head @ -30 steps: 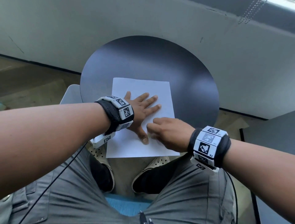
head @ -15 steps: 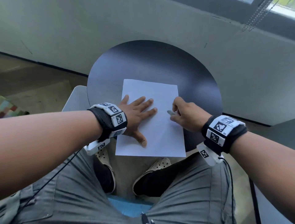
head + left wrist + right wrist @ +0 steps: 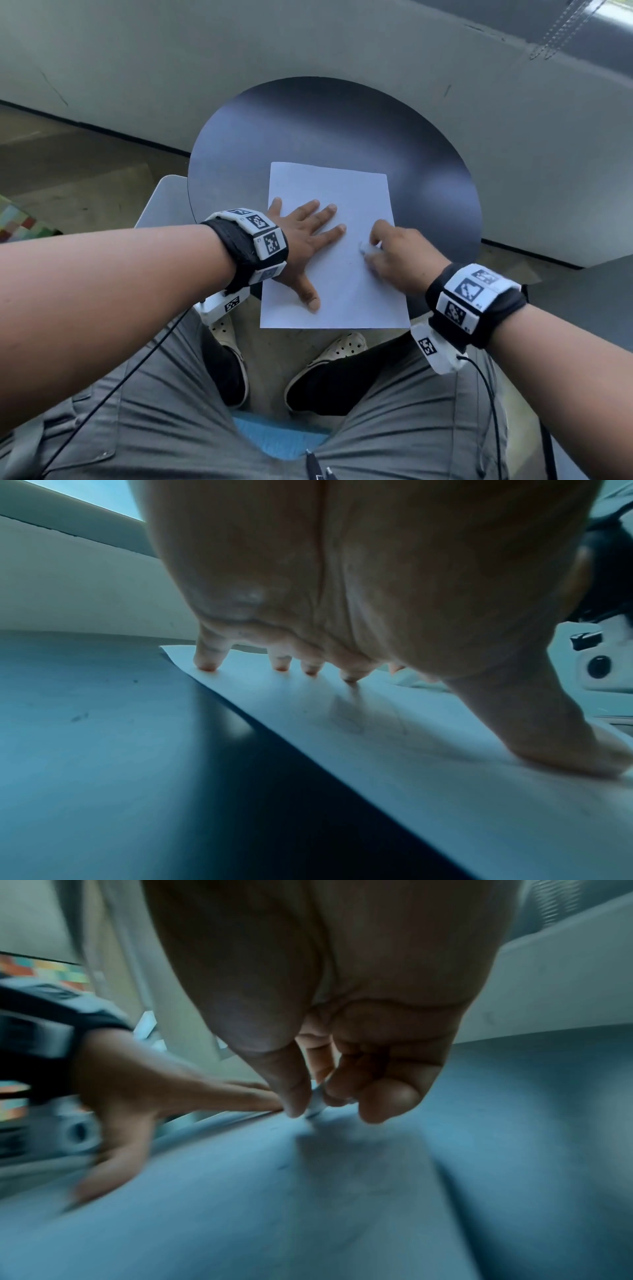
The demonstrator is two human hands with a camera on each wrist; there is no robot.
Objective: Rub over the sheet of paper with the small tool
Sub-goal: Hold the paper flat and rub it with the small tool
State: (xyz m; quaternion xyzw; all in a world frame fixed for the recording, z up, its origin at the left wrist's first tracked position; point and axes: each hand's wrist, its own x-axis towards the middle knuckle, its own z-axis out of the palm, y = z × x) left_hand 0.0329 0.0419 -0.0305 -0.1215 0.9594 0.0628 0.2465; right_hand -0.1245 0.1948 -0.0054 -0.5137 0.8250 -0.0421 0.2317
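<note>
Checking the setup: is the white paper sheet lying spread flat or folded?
Spread flat: the white paper sheet lies unfolded on the round black table, left hand pressing it.

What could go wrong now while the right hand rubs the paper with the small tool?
1. The paper overhangs the near edge of the table; rubbing there could crease or tear it.
2. Only the left hand pins the sheet, on its left side, so the right side may shift or buckle.
3. The right hand pinches the tool by the fingertips; it may slip out.

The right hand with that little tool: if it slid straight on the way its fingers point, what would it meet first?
Probably the left hand's outstretched fingers, flat on the sheet of paper; the right hand pinches the small tool nearby.
</note>
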